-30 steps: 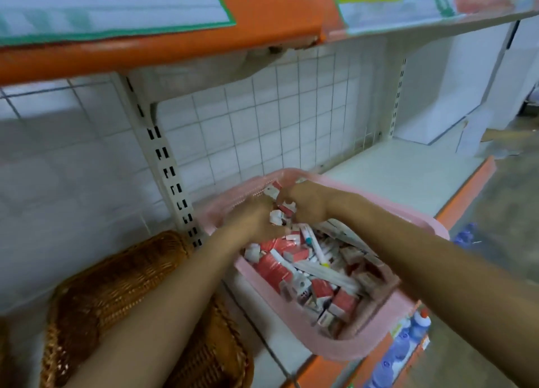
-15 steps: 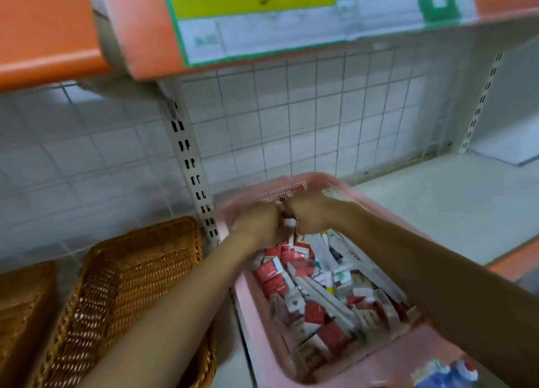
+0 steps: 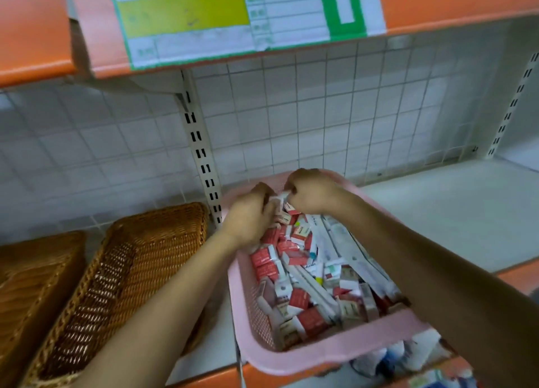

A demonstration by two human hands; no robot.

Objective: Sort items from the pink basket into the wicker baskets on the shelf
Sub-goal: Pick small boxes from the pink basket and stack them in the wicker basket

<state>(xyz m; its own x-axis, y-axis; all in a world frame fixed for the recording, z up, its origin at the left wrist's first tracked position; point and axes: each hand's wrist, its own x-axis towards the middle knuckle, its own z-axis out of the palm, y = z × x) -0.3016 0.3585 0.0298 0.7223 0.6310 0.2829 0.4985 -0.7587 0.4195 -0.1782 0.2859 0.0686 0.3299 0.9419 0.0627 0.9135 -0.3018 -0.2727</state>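
White square-tiled wall (image 3: 320,110) backs a pale shelf board (image 3: 452,212), on which a pink plastic lattice basket (image 3: 335,355) sits with its near rim past the board's orange front edge. It is heaped with small red-and-white cartons (image 3: 291,271), and long white packets (image 3: 329,247) lie along its right side.

Both hands are over the pink basket's far end, close together. The right hand (image 3: 312,189) has its fingers curled tight and pinches a small white carton (image 3: 277,201). The left hand (image 3: 248,218) is curled too, knuckles up against the same carton, but I cannot tell whether it has hold of anything.

Just left of the pink basket, past a cream slotted metal upright (image 3: 201,154), lies a brown woven wicker basket (image 3: 140,259), with a second wicker basket (image 3: 35,271) further left. Above the pink basket, an orange upper shelf (image 3: 32,37) carries a paper label with a yellow band and a green arrow (image 3: 233,17).
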